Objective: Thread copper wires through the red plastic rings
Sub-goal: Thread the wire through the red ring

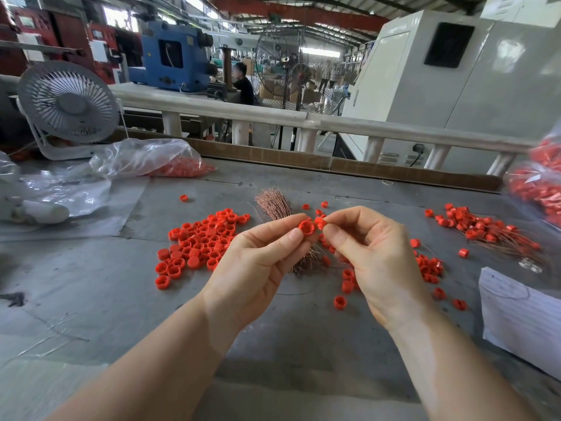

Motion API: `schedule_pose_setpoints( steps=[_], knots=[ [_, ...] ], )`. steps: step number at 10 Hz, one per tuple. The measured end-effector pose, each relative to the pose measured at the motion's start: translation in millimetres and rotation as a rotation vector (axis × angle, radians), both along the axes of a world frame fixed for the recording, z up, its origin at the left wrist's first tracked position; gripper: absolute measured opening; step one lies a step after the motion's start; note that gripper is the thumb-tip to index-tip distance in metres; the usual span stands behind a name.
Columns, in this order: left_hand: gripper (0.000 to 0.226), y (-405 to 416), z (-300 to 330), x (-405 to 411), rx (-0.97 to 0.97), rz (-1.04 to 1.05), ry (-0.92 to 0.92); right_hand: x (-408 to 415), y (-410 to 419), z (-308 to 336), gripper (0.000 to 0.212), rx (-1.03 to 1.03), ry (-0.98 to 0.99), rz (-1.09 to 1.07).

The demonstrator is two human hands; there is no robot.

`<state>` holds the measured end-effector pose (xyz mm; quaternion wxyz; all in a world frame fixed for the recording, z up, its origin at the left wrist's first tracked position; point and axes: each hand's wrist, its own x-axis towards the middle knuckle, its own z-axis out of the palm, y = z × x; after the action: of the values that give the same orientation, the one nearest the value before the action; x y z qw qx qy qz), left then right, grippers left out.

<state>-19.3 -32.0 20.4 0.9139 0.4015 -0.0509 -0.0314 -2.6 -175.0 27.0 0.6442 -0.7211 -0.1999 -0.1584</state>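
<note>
Red ring (306, 228) pinched in left hand (255, 268), smaller red ring (320, 222) pinched in right hand (373, 256), touching, above copper wires (273, 203)

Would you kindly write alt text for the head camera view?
Two bare hands, left hand and right hand, each pinch a red ring together above a grey table. A copper wire bundle lies behind them, with loose red rings scattered on both sides.

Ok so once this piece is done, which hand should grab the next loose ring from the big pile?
Probably the left hand: the big pile of rings lies on its side. The right hand would have to cross over.
</note>
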Motion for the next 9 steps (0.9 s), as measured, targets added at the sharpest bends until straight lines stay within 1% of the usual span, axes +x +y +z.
schedule_pose_setpoints(
  steps=[2,4,9],
  knots=[
    [0.022,-0.7,1.2,-0.7,0.003,-0.004,-0.002,-1.0,1.2,2.3,0.023,0.062,0.042,0.027],
    [0.022,-0.7,1.4,-1.8,0.006,-0.002,0.008,-3.0,1.5,3.4,0.019,0.092,0.065,0.044],
    [0.023,-0.7,0.3,-2.4,-0.003,-0.015,0.006,-3.5,0.1,2.2,0.025,0.087,0.069,0.057]
  ],
)
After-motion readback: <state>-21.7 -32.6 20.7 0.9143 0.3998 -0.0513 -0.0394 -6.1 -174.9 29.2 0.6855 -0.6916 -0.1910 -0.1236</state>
